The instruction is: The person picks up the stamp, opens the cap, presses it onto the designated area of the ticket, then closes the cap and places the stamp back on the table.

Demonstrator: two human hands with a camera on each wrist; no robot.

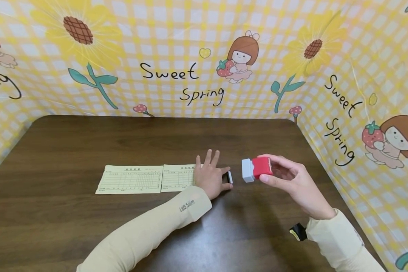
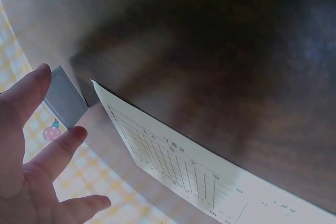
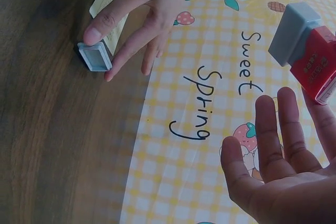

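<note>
My left hand pinches a small grey rectangular stamp cap by its edges, between thumb and index finger, low over the table. The other fingers spread across the right end of a printed paper form, hiding part of it. In my right hand is a red self-inking stamp with a light grey end. Thumb and fingertip grip its red body, and the grey end points left toward the cap. White lettering shows on the red side in the right wrist view. Stamp and cap are apart.
A second cream form lies flat to the left, side by side with the first. By the right sleeve is a small black and yellow object. Yellow checked cloth walls the dark wooden table at back and sides.
</note>
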